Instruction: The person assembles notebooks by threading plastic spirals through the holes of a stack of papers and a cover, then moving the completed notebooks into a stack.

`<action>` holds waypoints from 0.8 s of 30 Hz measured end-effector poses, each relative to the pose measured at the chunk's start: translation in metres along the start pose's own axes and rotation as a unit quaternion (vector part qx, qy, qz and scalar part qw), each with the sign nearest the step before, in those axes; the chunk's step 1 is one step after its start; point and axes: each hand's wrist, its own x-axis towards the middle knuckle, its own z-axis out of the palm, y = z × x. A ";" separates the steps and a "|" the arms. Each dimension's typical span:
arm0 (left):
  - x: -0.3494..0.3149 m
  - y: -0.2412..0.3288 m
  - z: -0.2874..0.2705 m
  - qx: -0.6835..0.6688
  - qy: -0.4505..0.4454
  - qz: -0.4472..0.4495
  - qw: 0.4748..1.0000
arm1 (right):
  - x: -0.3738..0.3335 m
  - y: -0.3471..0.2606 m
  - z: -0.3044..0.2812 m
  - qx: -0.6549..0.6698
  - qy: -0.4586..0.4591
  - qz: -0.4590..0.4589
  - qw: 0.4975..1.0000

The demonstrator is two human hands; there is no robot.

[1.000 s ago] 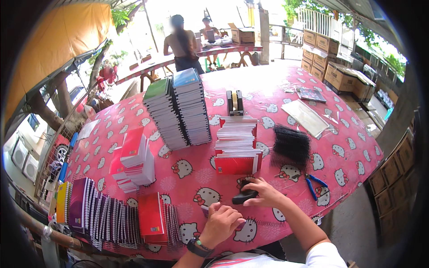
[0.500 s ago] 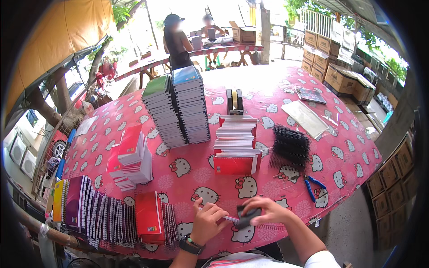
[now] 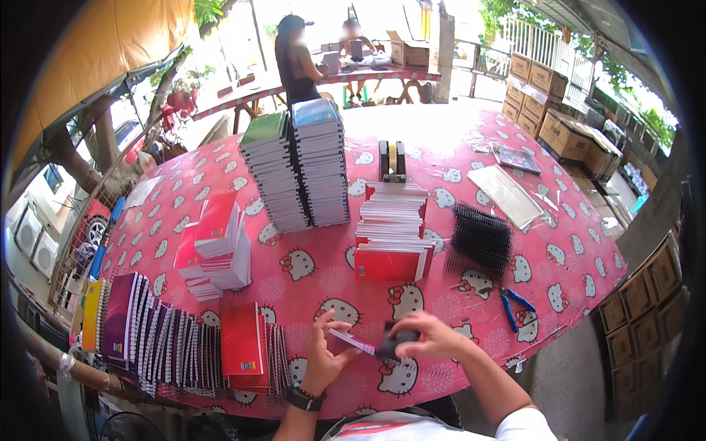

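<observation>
My left hand (image 3: 323, 358) grips a thin notebook (image 3: 350, 340) near the front edge of the table, its thumb and fingers on either side. The notebook is seen almost edge-on, tilted down to the right. In my right hand (image 3: 434, 338) is a small black block-like tool (image 3: 388, 344), fingers curled over its top. The tool sits against the right end of the notebook's edge; its underside and the exact contact are hidden. To the left stand red spiral notebooks (image 3: 241, 339), next to a long row of purple spiral notebooks (image 3: 126, 320).
Unbound red booklets (image 3: 388, 263) stand mid-table, with black wire coils (image 3: 479, 239) and blue-handled cutters (image 3: 518, 309) to their right. Behind are a tape dispenser (image 3: 393, 162) and two tall notebook stacks (image 3: 320, 169). More red booklets (image 3: 218, 228) lie left. Two people work at a far table.
My right hand and the black tool have moved slightly left and up. My left hand has turned, its fingers now more spread. The coil end seen right of the tool no longer shows.
</observation>
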 end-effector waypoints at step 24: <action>-0.004 -0.012 -0.001 -0.124 -0.014 -0.075 0.989 | 0.030 0.001 0.003 0.109 -0.017 -0.050 0.993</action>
